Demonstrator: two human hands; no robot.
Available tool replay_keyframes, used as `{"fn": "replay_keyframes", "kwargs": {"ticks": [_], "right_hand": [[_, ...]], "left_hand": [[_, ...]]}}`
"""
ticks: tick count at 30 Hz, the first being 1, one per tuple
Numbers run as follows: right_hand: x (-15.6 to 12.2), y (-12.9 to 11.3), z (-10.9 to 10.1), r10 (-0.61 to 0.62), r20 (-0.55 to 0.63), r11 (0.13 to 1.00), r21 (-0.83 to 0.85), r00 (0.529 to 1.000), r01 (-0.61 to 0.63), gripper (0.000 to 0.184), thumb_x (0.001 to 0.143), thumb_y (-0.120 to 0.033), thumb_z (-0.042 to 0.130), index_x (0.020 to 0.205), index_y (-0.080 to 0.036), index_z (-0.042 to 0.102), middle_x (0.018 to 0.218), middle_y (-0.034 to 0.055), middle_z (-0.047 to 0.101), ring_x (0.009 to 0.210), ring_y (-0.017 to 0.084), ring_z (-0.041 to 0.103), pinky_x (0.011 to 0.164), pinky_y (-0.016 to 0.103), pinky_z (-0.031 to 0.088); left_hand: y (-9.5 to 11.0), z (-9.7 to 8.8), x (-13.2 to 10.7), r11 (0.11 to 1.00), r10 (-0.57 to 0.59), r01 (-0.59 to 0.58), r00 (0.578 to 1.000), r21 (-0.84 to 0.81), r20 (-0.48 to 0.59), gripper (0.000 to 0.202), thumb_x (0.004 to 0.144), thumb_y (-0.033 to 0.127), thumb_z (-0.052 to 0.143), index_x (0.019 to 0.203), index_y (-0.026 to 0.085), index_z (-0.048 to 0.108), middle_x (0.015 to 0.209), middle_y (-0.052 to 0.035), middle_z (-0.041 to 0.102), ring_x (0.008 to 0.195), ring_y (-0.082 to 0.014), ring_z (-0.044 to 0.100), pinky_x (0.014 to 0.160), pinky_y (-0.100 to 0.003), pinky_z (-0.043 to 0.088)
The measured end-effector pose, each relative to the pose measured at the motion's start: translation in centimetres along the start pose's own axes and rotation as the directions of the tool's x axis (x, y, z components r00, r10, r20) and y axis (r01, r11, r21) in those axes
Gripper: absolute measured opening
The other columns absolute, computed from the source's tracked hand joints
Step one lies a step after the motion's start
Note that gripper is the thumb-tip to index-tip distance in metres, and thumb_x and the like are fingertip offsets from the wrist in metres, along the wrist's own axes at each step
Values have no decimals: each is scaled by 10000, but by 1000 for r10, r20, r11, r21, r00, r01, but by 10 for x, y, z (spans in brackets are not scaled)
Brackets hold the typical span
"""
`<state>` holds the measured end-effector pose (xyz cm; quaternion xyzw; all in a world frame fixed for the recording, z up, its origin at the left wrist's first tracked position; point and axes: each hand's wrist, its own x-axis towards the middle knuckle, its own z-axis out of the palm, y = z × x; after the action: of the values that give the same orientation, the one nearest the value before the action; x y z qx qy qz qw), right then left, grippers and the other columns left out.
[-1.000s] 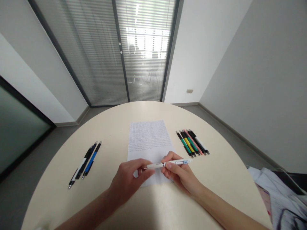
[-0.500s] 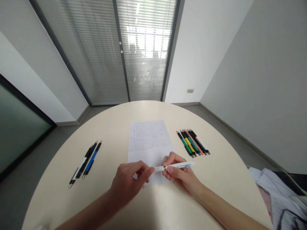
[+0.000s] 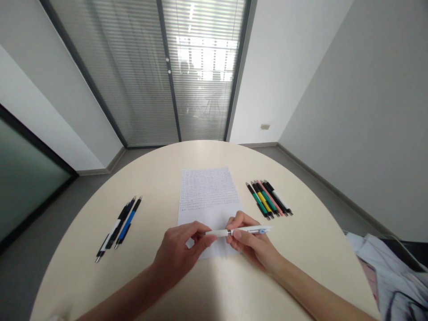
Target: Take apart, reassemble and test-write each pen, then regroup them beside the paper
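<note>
Over paper (image 3: 207,196), hands (image 3: 180,258) (image 3: 256,245) pinch white pen (image 3: 249,230).

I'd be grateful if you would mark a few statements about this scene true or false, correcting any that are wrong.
1. The left hand and right hand both hold a white pen. True.
2. The sheet of paper is blank. False: it is covered in rows of small handwriting.
3. The pens to the right of the sheet show green, yellow and pink colours. True.
4. The pens to the left of the sheet stand in a cup. False: they lie flat on the round table, and one has a blue barrel.
</note>
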<state>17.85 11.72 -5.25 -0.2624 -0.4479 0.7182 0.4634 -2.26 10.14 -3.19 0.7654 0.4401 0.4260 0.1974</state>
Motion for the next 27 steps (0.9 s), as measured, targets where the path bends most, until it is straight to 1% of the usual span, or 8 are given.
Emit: {"fn": "replay_keyframes", "kwargs": {"ticks": [3, 5, 9, 12, 15, 19, 24, 27], "right_hand": [[0, 0, -1, -14, 13, 1000, -2, 1000, 14, 157, 806, -308, 720, 808, -183, 626, 711, 15, 647, 580, 107, 476, 537, 254, 303], [0, 0, -1, -9, 14, 1000, 0, 1000, 9, 147, 809, -301, 715, 805, -182, 629, 709, 13, 641, 581, 105, 467, 544, 253, 303], [0, 0, -1, -5, -4, 1000, 29, 1000, 5, 135, 798, -297, 719, 791, -184, 645, 725, 19, 639, 615, 113, 469, 575, 254, 325], [1, -2, -3, -23, -38, 1000, 5, 999, 23, 123, 793, -298, 723, 787, -186, 674, 724, 13, 628, 640, 116, 481, 607, 254, 346], [1, -2, -6, -29, -101, 997, -71, 994, 22, 114, 785, -300, 740, 799, -191, 709, 719, 4, 615, 678, 117, 506, 653, 252, 362], [1, -1, -9, 8, -169, 997, -73, 986, -21, 124, 749, -310, 781, 816, -221, 728, 725, -7, 629, 689, 108, 518, 666, 239, 364], [1, -2, -10, 37, -181, 996, -68, 983, -50, 154, 733, -334, 796, 811, -220, 728, 686, -17, 607, 664, 97, 487, 645, 228, 349], [2, -4, -10, 4, -210, 995, -95, 978, -24, 162, 726, -331, 801, 816, -218, 728, 680, -16, 603, 670, 100, 485, 647, 230, 350]], "left_hand": [[1, -2, 0, 995, -86, 91, 991, -51, 98, 425, 959, 309, 474, 576, 178, 604, 482, 42, 632, 414, -77, 568, 479, -172, 441], [2, -3, 0, 992, -105, 112, 987, -54, 121, 428, 963, 313, 466, 583, 178, 609, 488, 41, 635, 419, -78, 569, 473, -172, 436], [1, -1, 0, 1000, 5, -5, 1000, 29, 17, 289, 913, 329, 565, 685, 176, 653, 596, 23, 678, 524, -105, 621, 542, -196, 467], [1, 0, 0, 996, 74, -70, 995, 59, -63, 194, 880, 306, 623, 746, 175, 671, 627, 24, 691, 533, -101, 630, 560, -188, 484], [0, 1, 1, 994, 83, -76, 990, 73, -112, 126, 854, 277, 661, 774, 181, 681, 630, 35, 697, 524, -92, 635, 560, -170, 494], [-2, 1, 0, 995, 75, -65, 987, 75, -145, 84, 834, 249, 682, 778, 186, 688, 637, 42, 706, 527, -87, 645, 573, -160, 507], [-3, 2, -2, 996, 62, -53, 988, 68, -139, 38, 801, 219, 711, 782, 189, 696, 627, 50, 705, 521, -82, 650, 562, -149, 506], [-3, 2, -1, 996, 43, -32, 989, 78, -143, 34, 784, 203, 723, 770, 187, 696, 613, 53, 699, 509, -80, 646, 554, -143, 505]]}}
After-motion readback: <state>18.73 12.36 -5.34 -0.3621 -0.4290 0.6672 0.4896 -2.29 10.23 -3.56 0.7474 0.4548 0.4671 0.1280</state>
